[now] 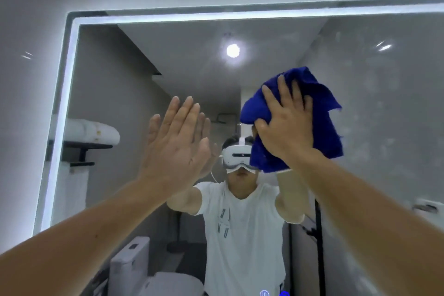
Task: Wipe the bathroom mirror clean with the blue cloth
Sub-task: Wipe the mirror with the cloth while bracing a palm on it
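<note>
Blue cloth [312, 94] x1, bunched, on mirror [384, 127] x1, upper right of centre | right hand [286, 125] x1 spread flat, pressing cloth to glass | left hand [177, 144] x1 flat, fingers straight, empty, contact unclear | reflected: toilet [134, 259] x1, ceiling light [233, 50] x1

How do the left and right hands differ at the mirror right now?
The left hand is bare, fingers straight and together; the right hand has fingers spread over the blue cloth. The left hand sits lower than the right hand. Both are raised flat toward the mirror.
</note>
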### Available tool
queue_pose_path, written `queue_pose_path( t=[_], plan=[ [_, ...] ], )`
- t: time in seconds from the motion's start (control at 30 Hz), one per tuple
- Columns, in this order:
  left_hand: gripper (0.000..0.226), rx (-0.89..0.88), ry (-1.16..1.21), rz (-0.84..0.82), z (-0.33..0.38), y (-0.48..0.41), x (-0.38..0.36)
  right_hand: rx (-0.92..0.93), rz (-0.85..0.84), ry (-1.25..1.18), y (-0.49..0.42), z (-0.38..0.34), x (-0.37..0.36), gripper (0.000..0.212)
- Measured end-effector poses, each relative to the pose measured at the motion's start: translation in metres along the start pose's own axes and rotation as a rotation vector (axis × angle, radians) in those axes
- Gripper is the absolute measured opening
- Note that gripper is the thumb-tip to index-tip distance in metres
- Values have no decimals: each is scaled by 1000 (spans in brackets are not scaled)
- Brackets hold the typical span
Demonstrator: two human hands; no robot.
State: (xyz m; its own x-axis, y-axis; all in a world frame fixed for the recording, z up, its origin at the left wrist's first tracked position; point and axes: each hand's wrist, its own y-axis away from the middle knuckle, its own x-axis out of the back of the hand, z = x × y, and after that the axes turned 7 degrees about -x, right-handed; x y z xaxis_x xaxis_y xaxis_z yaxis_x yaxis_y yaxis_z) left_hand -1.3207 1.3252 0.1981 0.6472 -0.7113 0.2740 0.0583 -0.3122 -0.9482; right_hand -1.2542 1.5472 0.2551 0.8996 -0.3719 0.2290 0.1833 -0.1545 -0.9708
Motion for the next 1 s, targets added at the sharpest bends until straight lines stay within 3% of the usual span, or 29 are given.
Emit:
queue_pose_path(
  t=[0.07,0.17,0.33,0.47,0.53,0.6,0.73,0.8,0.9,1.0],
  plan=[
    [75,5,34,9,9,3,-10,-38,-16,-59,22,-35,-11,75],
    [70,-11,43,20,17,11,-25,229,-79,-50,85,-45,-23,70],
    [66,-5,45,48,25,25,-38,591,-206,28,169,13,-31,69],
    [65,-21,11,37,24,39,-42,740,-276,90,184,80,-20,67],
    [64,-19,4,24,19,45,-42,705,-239,81,169,105,-10,66],
    [65,-6,4,12,17,49,-40,534,-181,55,141,111,-2,66],
    [68,15,12,-20,23,50,-32,67,-56,-18,61,61,3,67],
    [68,26,14,-27,28,46,-26,-40,-61,-69,17,24,4,69],
    [70,28,-15,-21,34,37,-16,44,-72,-67,-11,-18,1,70],
    [75,44,-32,-26,38,30,-6,306,-120,-41,21,-22,-8,69]
  ],
)
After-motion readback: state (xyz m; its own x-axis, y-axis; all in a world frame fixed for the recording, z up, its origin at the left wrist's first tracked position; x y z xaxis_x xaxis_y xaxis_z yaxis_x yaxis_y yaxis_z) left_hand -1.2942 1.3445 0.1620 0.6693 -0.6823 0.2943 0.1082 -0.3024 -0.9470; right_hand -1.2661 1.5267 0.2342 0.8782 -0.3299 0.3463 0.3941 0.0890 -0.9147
